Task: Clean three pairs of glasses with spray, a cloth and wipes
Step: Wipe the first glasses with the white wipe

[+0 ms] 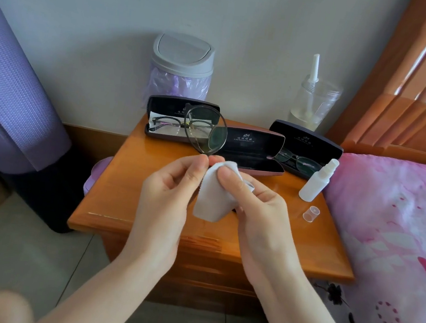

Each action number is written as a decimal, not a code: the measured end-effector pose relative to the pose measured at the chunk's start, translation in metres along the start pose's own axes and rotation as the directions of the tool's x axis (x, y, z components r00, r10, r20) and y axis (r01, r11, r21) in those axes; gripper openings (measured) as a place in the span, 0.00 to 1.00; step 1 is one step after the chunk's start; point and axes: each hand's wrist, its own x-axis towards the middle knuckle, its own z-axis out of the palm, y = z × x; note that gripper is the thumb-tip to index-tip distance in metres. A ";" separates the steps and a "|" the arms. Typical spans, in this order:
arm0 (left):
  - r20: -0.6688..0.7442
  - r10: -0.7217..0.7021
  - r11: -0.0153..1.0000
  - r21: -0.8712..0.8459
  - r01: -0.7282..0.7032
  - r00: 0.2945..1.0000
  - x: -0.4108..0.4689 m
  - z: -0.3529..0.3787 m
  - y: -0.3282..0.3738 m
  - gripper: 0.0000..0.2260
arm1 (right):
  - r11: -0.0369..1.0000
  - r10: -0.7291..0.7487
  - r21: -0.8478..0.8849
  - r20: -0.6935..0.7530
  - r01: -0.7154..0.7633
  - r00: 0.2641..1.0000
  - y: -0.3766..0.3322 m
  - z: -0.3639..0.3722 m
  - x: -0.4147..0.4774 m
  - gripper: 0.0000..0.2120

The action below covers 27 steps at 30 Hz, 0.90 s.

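Our left hand (168, 190) pinches the glasses (204, 129) by the lower rim and holds them upright above the middle of the nightstand (129, 194). Our right hand (257, 205) grips the cloth (210, 198), its thumb pressing the cloth just beside that pinch. The cloth hides whatever it wraps, and we can hardly make out the temples. The spray (316, 180) stands near the right edge, partly covering the back-right case (306, 142).
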 end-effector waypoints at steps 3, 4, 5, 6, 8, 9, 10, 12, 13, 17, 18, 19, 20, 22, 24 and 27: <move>0.000 0.003 0.999 -0.032 -0.003 1.000 -0.002 0.001 0.000 0.12 | 1.000 -0.012 -0.028 0.012 0.013 1.000 0.001 0.003 -0.001 0.18; -0.006 0.006 1.000 -0.028 -0.006 1.000 -0.003 0.001 0.000 0.12 | 0.999 -0.014 -0.034 0.026 0.015 1.000 0.000 0.004 -0.001 0.18; -0.015 0.009 1.000 -0.019 -0.009 1.000 -0.003 0.001 -0.001 0.12 | 0.999 -0.014 -0.040 0.044 0.016 0.999 -0.001 0.004 -0.001 0.18; -0.022 0.009 1.000 -0.013 -0.009 1.000 -0.003 0.001 0.000 0.12 | 0.999 -0.014 -0.049 0.067 0.017 0.998 -0.001 0.004 -0.001 0.17; -0.021 -0.012 1.000 -0.025 0.012 1.000 -0.002 0.000 -0.001 0.11 | 0.997 -0.007 -0.081 0.117 0.017 0.993 -0.002 0.002 -0.002 0.15; -0.014 -0.024 0.999 -0.030 0.024 1.000 -0.002 0.000 0.000 0.11 | 0.994 -0.002 -0.106 0.140 0.017 0.990 -0.002 0.001 -0.003 0.15; -0.010 -0.029 0.999 -0.028 0.029 1.000 -0.001 -0.001 0.001 0.11 | 0.990 0.004 -0.136 0.160 0.019 0.987 -0.003 0.000 -0.003 0.13; 0.001 -0.017 0.999 -0.041 0.017 1.000 0.001 -0.003 0.004 0.10 | 0.980 0.017 -0.199 0.207 0.025 0.978 -0.004 -0.003 -0.004 0.09; 0.004 -0.013 0.998 -0.065 0.013 1.000 0.002 -0.005 0.006 0.10 | 0.972 0.027 -0.235 0.233 0.029 0.972 -0.006 -0.005 -0.004 0.06; 0.015 -0.014 0.995 -0.102 0.015 1.000 0.008 -0.010 0.012 0.09 | 0.936 0.055 -0.349 0.288 0.051 0.956 -0.011 -0.015 0.000 0.03; 0.019 -0.009 0.996 -0.093 0.011 1.000 0.009 -0.011 0.012 0.09 | 0.937 0.051 -0.345 0.285 0.053 0.957 -0.011 -0.015 0.000 0.03; 0.022 -0.002 0.997 -0.082 0.004 1.000 0.009 -0.011 0.012 0.09 | 0.941 0.040 -0.334 0.279 0.058 0.959 -0.011 -0.015 0.001 0.03; 0.023 0.006 0.997 -0.072 -0.004 1.000 0.008 -0.011 0.012 0.09 | 0.946 0.026 -0.319 0.269 0.063 0.963 -0.010 -0.013 0.000 0.04; 0.024 0.018 0.998 -0.056 -0.017 1.000 0.005 -0.009 0.010 0.09 | 0.961 -0.004 -0.267 0.240 0.070 0.971 -0.007 -0.008 0.000 0.08; 0.032 0.021 1.000 -0.022 -0.021 0.999 0.002 -0.007 0.007 0.09 | 0.979 -0.026 -0.194 0.204 0.067 0.979 -0.004 -0.003 0.000 0.12; 0.046 0.029 1.000 0.010 -0.030 0.999 0.000 -0.006 0.004 0.10 | 0.995 -0.030 -0.091 0.143 0.043 0.989 -0.002 0.001 0.001 0.14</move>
